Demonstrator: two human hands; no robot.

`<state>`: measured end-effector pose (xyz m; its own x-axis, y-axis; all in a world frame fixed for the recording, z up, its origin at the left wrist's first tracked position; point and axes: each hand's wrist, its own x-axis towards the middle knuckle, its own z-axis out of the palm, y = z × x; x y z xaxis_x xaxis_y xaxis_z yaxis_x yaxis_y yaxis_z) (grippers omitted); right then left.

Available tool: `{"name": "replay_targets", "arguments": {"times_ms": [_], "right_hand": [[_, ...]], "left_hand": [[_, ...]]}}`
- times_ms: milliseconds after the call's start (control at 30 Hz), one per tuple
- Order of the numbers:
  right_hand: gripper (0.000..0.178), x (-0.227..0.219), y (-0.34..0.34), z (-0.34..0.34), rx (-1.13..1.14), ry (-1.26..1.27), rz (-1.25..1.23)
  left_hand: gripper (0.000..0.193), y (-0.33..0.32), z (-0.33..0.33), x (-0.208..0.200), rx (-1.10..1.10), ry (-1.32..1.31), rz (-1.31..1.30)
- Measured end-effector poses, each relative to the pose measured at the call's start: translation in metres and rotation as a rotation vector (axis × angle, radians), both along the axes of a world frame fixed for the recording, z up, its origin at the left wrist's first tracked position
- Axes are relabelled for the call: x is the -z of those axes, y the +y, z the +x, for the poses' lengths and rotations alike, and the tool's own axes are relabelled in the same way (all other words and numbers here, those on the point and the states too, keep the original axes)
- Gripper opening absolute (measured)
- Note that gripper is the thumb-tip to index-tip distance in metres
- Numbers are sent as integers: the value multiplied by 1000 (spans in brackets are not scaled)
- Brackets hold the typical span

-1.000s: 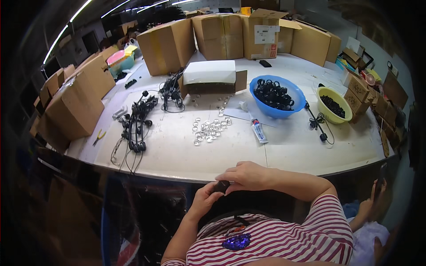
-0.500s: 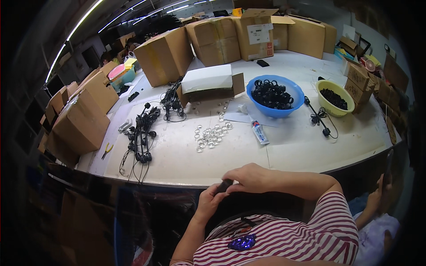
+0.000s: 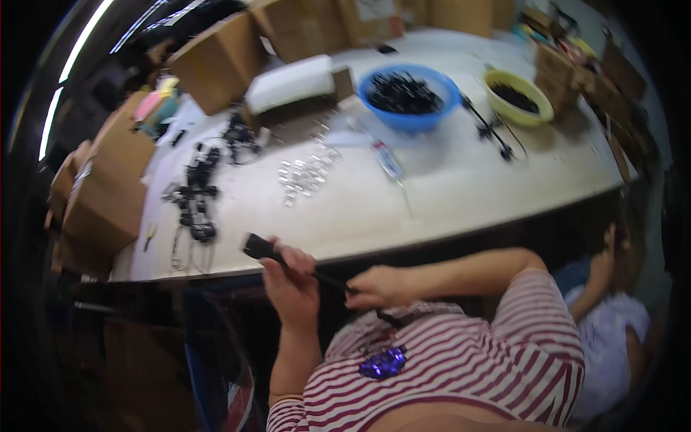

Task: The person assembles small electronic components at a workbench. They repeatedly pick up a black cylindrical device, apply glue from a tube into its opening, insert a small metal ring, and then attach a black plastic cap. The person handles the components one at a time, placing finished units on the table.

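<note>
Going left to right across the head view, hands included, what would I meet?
Large brown cardboard box, tangled black cables, left hand holding a long black piece, right hand, round pale-yellow plastic bowl, another person's hand.

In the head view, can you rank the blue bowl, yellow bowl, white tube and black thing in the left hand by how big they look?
1. Blue bowl
2. Yellow bowl
3. White tube
Unsure against the tube: black thing, partly covered by the left hand and nearer the camera.

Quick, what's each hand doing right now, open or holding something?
Left hand: closed on a black object.
Right hand: closed on a thin black piece.
</note>
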<state>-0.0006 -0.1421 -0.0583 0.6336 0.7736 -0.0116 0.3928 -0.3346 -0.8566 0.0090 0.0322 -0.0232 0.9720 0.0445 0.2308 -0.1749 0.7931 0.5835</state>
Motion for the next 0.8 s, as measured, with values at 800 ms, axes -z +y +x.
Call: {"name": "replay_targets", "arguments": {"times_ms": [800], "right_hand": [[29,-225,-259,168,1000,-582,697]], "left_hand": [[37,17,-15,34,121,108,203]]}}
